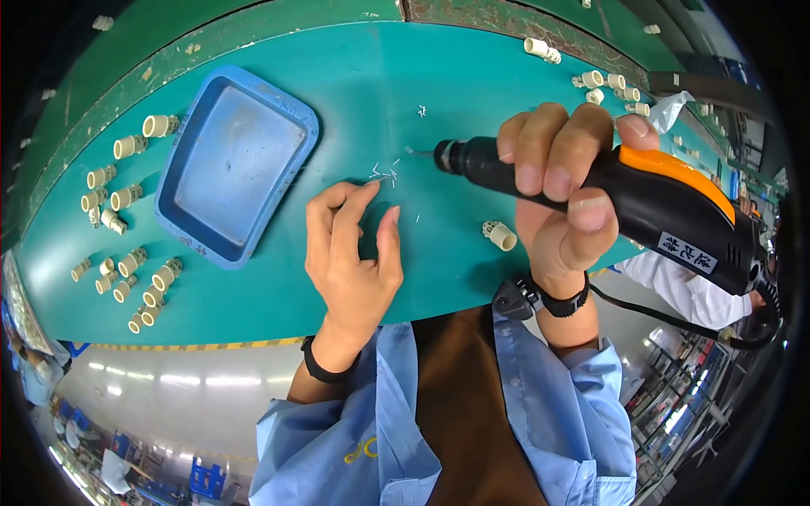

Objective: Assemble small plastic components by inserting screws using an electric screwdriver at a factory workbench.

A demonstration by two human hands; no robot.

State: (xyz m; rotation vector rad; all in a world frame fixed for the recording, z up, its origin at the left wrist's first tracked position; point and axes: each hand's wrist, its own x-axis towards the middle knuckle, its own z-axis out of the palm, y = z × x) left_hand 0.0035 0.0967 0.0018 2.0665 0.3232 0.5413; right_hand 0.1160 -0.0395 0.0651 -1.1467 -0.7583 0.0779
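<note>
My right hand (547, 232) is wrapped round a black electric screwdriver (662, 207) with an orange lever, its thin bit pointing left. A tiny pale speck shows at the bit's tip; I cannot tell what it is. Below and left of that tip lie several small silvery screws (391, 175) in a loose cluster. Over them reaches my left hand (350, 261), thumb and index finger apart, the index fingertip at the cluster's edge. Nothing shows between those fingers. A cream cylindrical fitting (499, 235) lies just left of my right wrist.
A blue plastic tray (306, 126) stands left of my left hand. Several cream fittings (126, 196) are scattered beyond it, others (588, 79) at the far right. More tiny screws (423, 110) lie farther back on the green table (371, 76). The screwdriver's black cord (650, 319) loops at right.
</note>
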